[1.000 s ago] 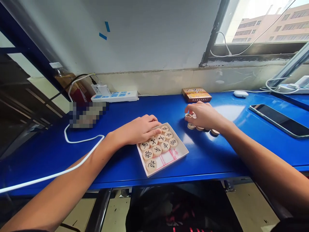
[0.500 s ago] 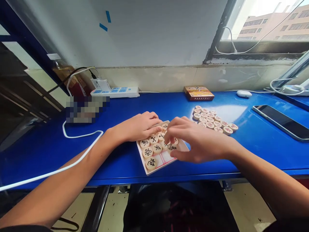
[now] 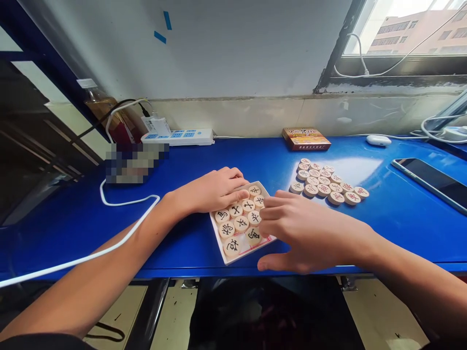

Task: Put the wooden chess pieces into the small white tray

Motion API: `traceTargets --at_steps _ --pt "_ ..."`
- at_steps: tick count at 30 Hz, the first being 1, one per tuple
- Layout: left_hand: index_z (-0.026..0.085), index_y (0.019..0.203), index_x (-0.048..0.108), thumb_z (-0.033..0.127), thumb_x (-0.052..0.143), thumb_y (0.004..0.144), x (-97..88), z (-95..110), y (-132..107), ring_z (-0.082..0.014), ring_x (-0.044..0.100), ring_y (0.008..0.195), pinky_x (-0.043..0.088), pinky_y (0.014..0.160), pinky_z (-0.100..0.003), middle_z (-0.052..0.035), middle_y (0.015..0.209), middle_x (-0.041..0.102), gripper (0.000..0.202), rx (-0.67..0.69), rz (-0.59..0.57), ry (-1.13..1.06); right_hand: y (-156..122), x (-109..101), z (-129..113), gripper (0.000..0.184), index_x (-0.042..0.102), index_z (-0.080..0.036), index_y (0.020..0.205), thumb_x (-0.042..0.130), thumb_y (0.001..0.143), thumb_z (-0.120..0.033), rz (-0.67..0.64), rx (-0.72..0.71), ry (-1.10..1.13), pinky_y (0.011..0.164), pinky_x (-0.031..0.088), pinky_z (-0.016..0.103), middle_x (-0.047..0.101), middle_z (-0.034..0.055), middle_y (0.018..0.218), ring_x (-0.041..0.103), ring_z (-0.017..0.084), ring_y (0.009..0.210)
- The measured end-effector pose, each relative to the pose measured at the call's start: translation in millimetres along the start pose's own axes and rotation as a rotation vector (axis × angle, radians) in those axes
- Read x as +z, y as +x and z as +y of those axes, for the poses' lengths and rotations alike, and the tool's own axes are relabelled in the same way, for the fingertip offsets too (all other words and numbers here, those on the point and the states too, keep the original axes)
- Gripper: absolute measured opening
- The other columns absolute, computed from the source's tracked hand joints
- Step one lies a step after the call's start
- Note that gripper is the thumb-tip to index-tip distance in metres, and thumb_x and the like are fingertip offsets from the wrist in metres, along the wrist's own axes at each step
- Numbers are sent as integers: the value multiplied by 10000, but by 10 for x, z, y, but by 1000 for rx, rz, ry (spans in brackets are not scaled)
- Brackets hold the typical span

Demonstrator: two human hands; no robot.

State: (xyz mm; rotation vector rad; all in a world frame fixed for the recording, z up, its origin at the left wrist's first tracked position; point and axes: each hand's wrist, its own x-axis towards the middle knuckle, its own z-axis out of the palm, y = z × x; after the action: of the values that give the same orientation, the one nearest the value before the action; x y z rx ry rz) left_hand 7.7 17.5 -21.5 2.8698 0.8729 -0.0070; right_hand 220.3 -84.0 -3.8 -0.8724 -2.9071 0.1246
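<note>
White tray, against left grip

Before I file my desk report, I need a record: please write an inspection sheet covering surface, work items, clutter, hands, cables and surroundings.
Surface: glossy blue desk, light glare at right.
Work items: round pieces in the tray; loose pieces on the desk.
Clutter: phone, white case, brown box, bottle, power strip.
Hands: left hand on the tray's edge; right hand at its right side.
Cables: white cable crosses before the left forearm.
Surroundings: wall, window.
</note>
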Motion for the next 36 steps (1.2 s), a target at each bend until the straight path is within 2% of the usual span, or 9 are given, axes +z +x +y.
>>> traceTargets --at_steps 5,10,14,17,21,26,29,32,36 --pt "216 1238 540 450 289 996 -15 11 8 -233 476 1074 372 940 -355 -72 1232 501 420 -4 -2 -7 -1 -17 31 375 597 -166 739 560 858 -520 25 -25 12 699 321 316 579 40 711 463 168 745" --pt "226 1259 522 466 286 992 -24 2 11 -227 474 1074 377 924 -343 -66 1258 489 429 1 -16 -11 -166 -151 435 220 625 -189 853 571 861 -401 177 274 -27 705 359 315 603 43 775 485 185 809" --pt "220 1250 531 476 286 989 -19 -5 8 -228 472 1080 380 917 -332 -67 1257 490 440 -1 -17 -11 -286 -102 789 231 610 -205 1005 591 806 -321 21 462 12 734 437 320 618 64 915 523 226 969" --pt "221 1251 531 476 283 988 -18 -9 4 -230 473 1081 380 912 -330 -68 1262 489 443 -3 -20 -10 -297 -18 913 216 611 -219 1007 548 802 -249 -49 540 13 650 451 313 610 76 909 562 217 877" --pt "221 1248 530 478 282 988 -22 -9 8 -228 472 1072 378 910 -335 -67 1254 490 442 5 -14 4 -252 -36 813 173 603 -229 975 553 810 -253 25 485 27 678 447 322 620 61 900 551 210 855" --pt "224 1257 525 474 269 990 -21 8 12 -232 468 1076 373 922 -346 -74 1245 491 447 4 -25 -6 -156 -116 418 127 596 -205 921 590 810 -266 67 235 200 699 421 284 614 41 897 532 173 865" --pt "228 1247 534 470 271 990 -19 15 8 -236 461 1090 362 939 -353 -69 1252 487 440 -2 -25 -11 -109 -100 260 116 601 -191 888 618 816 -281 78 137 188 737 398 298 606 43 867 513 171 862" --pt "231 1243 537 470 279 989 -17 8 8 -235 462 1091 363 937 -349 -66 1249 488 434 -6 -17 -13 -101 -89 226 116 621 -181 828 624 827 -298 86 74 137 751 371 314 600 47 826 493 181 861" --pt "235 1233 543 474 286 987 -14 -4 13 -235 471 1076 374 918 -344 -64 1232 496 429 5 -20 -10 -114 -90 229 120 656 -186 766 618 828 -281 65 72 98 752 355 324 599 54 841 482 188 862"
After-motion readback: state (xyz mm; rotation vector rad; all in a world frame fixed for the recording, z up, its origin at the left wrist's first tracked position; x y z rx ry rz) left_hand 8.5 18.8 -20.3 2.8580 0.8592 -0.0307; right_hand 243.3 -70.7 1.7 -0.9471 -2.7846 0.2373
